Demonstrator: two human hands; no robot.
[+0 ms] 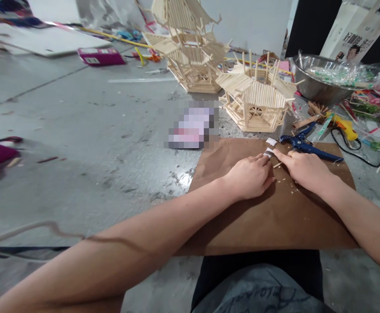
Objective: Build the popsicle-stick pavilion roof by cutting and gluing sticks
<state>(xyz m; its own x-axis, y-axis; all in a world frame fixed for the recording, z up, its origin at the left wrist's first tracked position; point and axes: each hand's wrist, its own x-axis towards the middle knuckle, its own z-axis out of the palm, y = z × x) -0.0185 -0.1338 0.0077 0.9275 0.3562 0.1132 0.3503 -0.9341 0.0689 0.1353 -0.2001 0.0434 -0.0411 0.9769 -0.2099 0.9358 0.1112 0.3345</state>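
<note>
My left hand point(252, 174) rests on a brown board point(229, 221), its fingers pressed together at a small white piece point(268, 151). Reaching in from the other side, my right hand point(307, 168) has its index fingertip at the same piece, the other fingers curled under. Just beyond lies a second small white piece point(271, 141). A short thin wooden stick point(277, 165) and pale crumbs lie between and below my hands. Close to my right hand is a blue hand cutter point(307, 145), lying on the board's far edge.
Beyond the board stand a low stick-built pavilion model point(258, 104) and a taller tiered one point(194, 56). A blurred-out phone-like object point(191, 128) lies left. At right are a yellow glue gun point(344, 126) with black cord, a metal bowl point(323, 87) and scattered scraps.
</note>
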